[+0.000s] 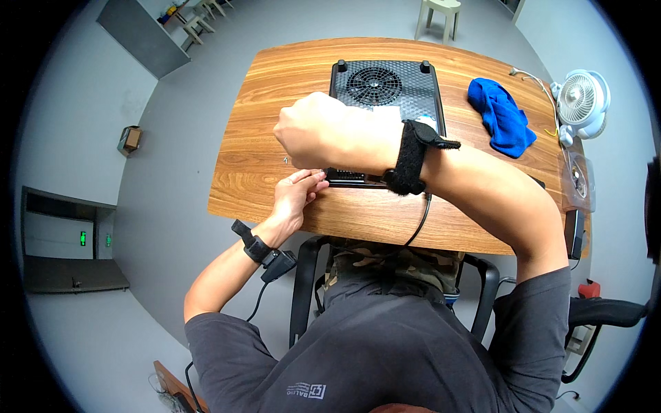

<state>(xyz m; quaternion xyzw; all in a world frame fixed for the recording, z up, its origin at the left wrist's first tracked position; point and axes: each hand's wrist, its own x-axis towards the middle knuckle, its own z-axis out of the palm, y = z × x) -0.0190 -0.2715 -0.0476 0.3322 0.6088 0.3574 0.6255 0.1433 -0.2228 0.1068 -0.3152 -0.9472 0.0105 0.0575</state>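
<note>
A black induction cooker (423, 82) lies upside down on the wooden table, its round fan grille and rubber feet facing up. At its near left corner my left hand (295, 196) has its thumb and fingers closed on the edge. My right forearm crosses over the cooker's near half and hides much of it. Above the cooker's left side, my right hand (313, 131) is curled into a fist, back of the hand up. Whatever it holds is hidden beneath it. Small metal bits, perhaps screws (286, 160), lie on the table beside the fist.
A blue cloth (499, 117) lies crumpled to the right of the cooker. A white fan (582, 98) and a clear plastic container (578, 180) are at the table's right edge. The black cord (421, 221) runs from the cooker over the near edge toward my lap.
</note>
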